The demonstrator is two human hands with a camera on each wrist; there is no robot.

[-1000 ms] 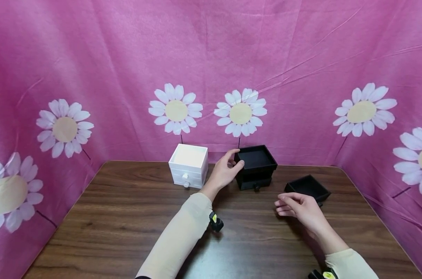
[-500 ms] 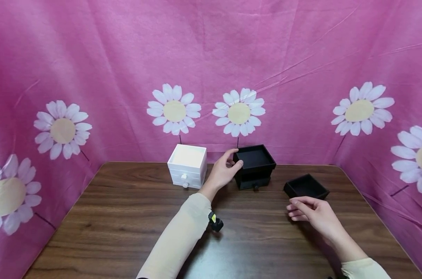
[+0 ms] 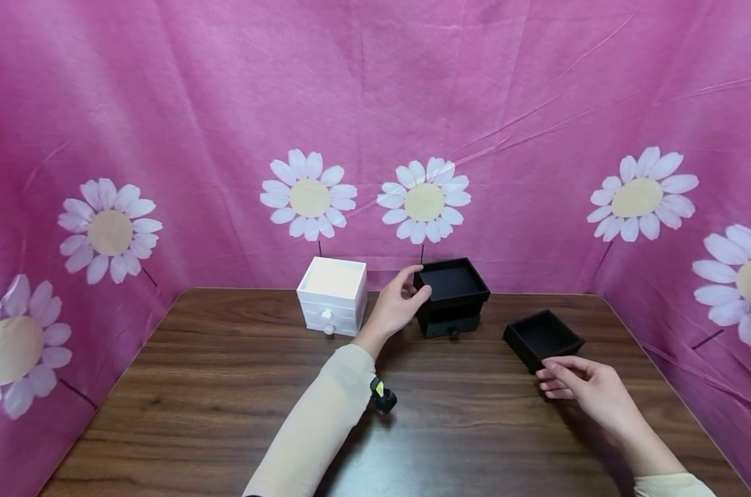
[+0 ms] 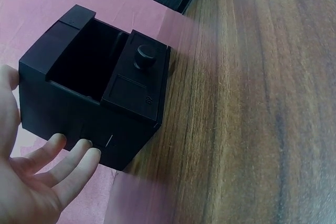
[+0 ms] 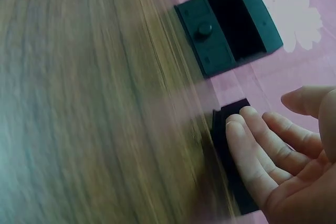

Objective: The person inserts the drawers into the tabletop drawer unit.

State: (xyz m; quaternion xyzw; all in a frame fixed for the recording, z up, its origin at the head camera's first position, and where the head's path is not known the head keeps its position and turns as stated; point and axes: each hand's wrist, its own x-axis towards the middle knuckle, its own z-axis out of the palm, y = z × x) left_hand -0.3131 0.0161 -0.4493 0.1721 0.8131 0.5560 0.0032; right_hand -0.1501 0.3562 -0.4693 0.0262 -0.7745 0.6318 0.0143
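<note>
My left hand (image 3: 395, 304) holds the left side of a small black two-drawer box (image 3: 453, 297), thumb near its front corner and index finger toward the back. In the left wrist view several fingertips lie on the box's side wall. The box's upper drawer slot is vacant; a lower drawer front with a round knob (image 4: 145, 56) sits beneath it. To the right, a loose black drawer (image 3: 543, 336) rests on the table, its inside bare. My right hand (image 3: 589, 390) has its fingertips right at the drawer's near corner, thumb apart from the fingers in the right wrist view.
A white two-drawer box (image 3: 333, 297) with white knobs stands left of the black one, close to my left forearm. The brown wooden table (image 3: 239, 407) ends at a pink cloth backdrop (image 3: 375, 103) printed with daisies.
My right hand has moved right and slightly nearer to me, and its fingertips have come to the loose drawer's near corner. The left hand and both boxes stay put.
</note>
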